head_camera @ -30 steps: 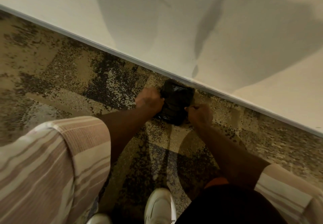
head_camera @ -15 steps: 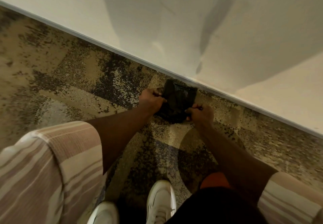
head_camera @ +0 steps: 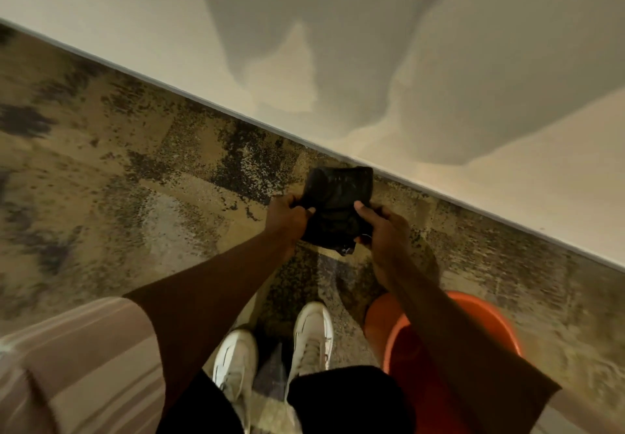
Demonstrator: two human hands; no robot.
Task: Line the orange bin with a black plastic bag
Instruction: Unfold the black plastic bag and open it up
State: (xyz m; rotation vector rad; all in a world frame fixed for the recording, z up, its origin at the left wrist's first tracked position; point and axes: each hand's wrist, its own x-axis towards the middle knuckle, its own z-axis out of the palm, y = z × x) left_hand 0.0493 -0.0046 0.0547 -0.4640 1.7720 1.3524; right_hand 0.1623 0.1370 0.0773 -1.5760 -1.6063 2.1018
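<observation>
Far field: I see a pale wall (head_camera: 439, 44) crossed by soft shadows, meeting the floor along a diagonal baseboard (head_camera: 189, 92). Below it, a mottled tan-and-dark carpet (head_camera: 118, 196) fills the left and centre. Near right: the orange bin (head_camera: 487, 325) stands open on the carpet beside my right leg, its rim partly hidden by my right forearm. Near centre: two white shoes (head_camera: 311, 335) point toward the wall. Centre: the black plastic bag (head_camera: 338, 203), folded into a compact wad, is held above the carpet near the baseboard, well apart from the bin. My left hand (head_camera: 287, 217) has its grip clamped on the bag's left edge; my right hand (head_camera: 382, 227) pinches the right edge, thumb on top.
</observation>
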